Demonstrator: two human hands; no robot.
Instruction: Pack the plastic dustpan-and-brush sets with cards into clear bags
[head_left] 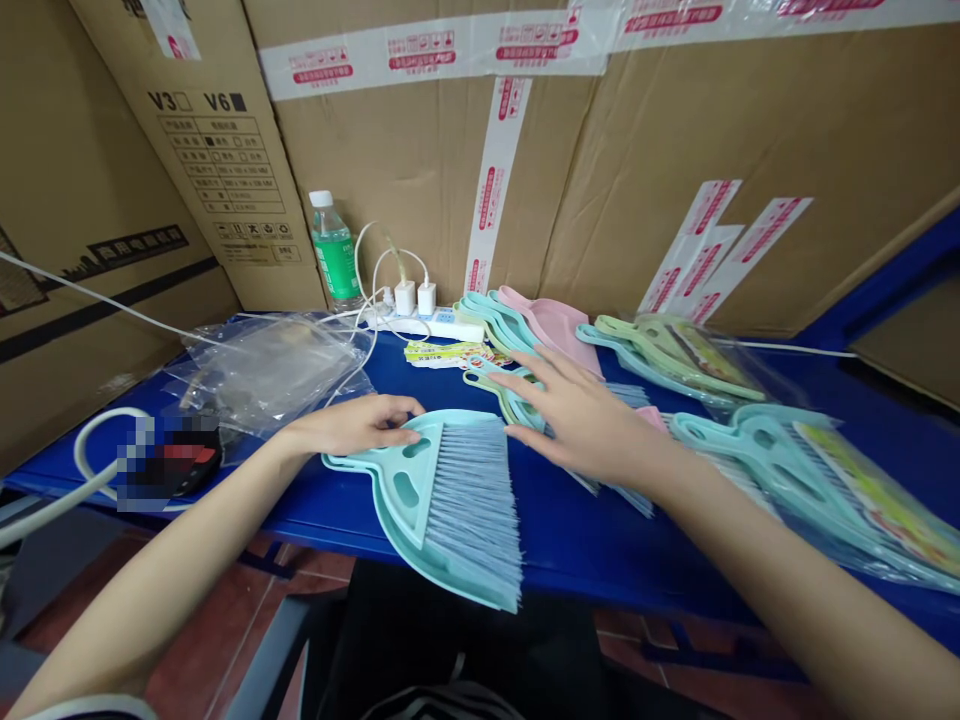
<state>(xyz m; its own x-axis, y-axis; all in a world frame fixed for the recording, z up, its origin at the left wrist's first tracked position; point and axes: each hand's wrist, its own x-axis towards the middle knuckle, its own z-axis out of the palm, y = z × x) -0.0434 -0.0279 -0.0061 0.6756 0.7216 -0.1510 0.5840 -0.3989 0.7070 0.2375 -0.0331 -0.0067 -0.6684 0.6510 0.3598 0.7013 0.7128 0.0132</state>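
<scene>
Turquoise brush (pixel 469 490) and dustpan (pixel 450 583) lie nested at centre frame, where our left hand (pixel 369 424), fingers bent, clamps the brush; our right hand (pixel 581 410), right of centre, slants palm-down over other brushes (pixel 631 498), fingers spread apart

That dustpan (pixel 420 560) at the worktop's (pixel 570 545) front edge is smooth, slightly shiny plastic; the bristles (pixel 476 490) look coarse and synthetic. Super crinkly, glossy plastic film (pixel 277 365) towards the left edge, plain matt cardboard (pixel 420 170) along the back.
</scene>
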